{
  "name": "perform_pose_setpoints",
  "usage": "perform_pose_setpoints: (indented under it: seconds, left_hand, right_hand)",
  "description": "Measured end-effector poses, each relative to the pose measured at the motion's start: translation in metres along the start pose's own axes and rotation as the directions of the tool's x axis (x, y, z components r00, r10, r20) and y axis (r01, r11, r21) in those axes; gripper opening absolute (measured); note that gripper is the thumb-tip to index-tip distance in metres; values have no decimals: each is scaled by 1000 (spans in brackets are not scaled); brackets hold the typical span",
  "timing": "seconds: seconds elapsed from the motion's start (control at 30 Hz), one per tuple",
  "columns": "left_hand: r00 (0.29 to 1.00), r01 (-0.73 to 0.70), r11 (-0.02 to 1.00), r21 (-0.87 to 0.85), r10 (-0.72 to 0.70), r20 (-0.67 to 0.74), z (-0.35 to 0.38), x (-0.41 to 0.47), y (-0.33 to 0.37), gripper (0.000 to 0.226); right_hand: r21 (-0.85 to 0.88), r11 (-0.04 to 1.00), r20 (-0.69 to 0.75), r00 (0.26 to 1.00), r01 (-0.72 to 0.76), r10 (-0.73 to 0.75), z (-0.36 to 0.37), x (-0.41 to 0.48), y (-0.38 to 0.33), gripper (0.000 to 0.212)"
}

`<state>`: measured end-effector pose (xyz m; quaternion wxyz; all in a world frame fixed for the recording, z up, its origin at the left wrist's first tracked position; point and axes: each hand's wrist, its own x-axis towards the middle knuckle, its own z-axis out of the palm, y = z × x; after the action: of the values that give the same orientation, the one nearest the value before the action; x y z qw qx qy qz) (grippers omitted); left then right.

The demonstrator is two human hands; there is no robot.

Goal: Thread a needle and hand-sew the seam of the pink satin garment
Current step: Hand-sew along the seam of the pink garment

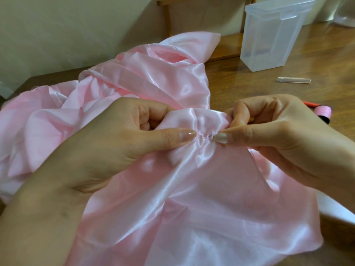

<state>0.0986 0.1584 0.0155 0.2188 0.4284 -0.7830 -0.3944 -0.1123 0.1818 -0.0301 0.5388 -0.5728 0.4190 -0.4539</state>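
The pink satin garment [172, 89] lies in glossy heaps across the middle and left of the frame, and its near part is drawn up between the two hands at the centre. The left hand [115, 146] comes in from the lower left with its thumb laid straight along the cloth, the nail ending just left of the puckered seam [204, 135], while its other fingers [145, 120] are curled behind a fold, so that the fabric is pinched between thumb and fingers. The right hand [278, 131] comes in from the right, its thumb tip pressed onto the cloth just right of the gathers and its forefinger bent over the top edge of the same fold, pinching it. Between the two thumbnails a thin dark line [204, 138] runs through the small tight pleats; whether it is needle or thread cannot be told. Below the hands the satin fans out toward the bottom edge of the frame. All of this rests on a brown wooden counter [249, 87]. In the upper right stands a clear plastic box [269, 39] with a hinged lid, and near it lies a small clear tube [293, 80]. At the right edge, behind the right hand, a pink thread spool [324, 113] shows. A pale wall [67, 31] fills the upper left.
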Motion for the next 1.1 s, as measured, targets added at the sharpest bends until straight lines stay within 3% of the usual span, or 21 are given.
perform_pose_setpoints:
  seconds: [0.13, 0.2, 0.37, 0.43, 0.53, 0.6, 0.77, 1.1]
  left_hand:
    - [999, 41, 978, -205, -45, -14, 6, -3, 3, 20]
    - [997, 35, 975, -220, -50, -62, 13, -4, 5, 10]
    - [990, 34, 999, -3, -35, -134, 30, -2, 4, 42]
    - [988, 24, 1000, 20, -21, -150, 30, -1, 4, 44]
    - [992, 9, 997, -80, -20, -128, 23, 0, 2, 16]
    - [995, 12, 991, -133, -25, -100, 19, -2, 3, 17]
    - [997, 28, 971, -239, -45, -64, 14, -3, 5, 13]
    - [996, 59, 958, -279, -76, -50, 10, -3, 4, 8]
  right_hand:
    - [-44, 998, -43, 998, 35, -37, 8, -4, -7, 20]
    - [-86, 994, -110, 991, 63, -72, 13, -9, -10, 27]
    - [-386, 919, -183, 971, 74, -156, 27, -14, -5, 18]
    - [-436, 897, -222, 958, 66, -179, 30, -14, -4, 13]
    - [-325, 942, -219, 962, 85, -163, 28, -14, -7, 22]
    - [-193, 980, -182, 979, 53, -88, 24, -12, -10, 29]
    - [58, 998, -80, 997, -11, 16, 18, -9, -11, 20]
    - [86, 996, -73, 997, -21, 27, 16, -9, -14, 20]
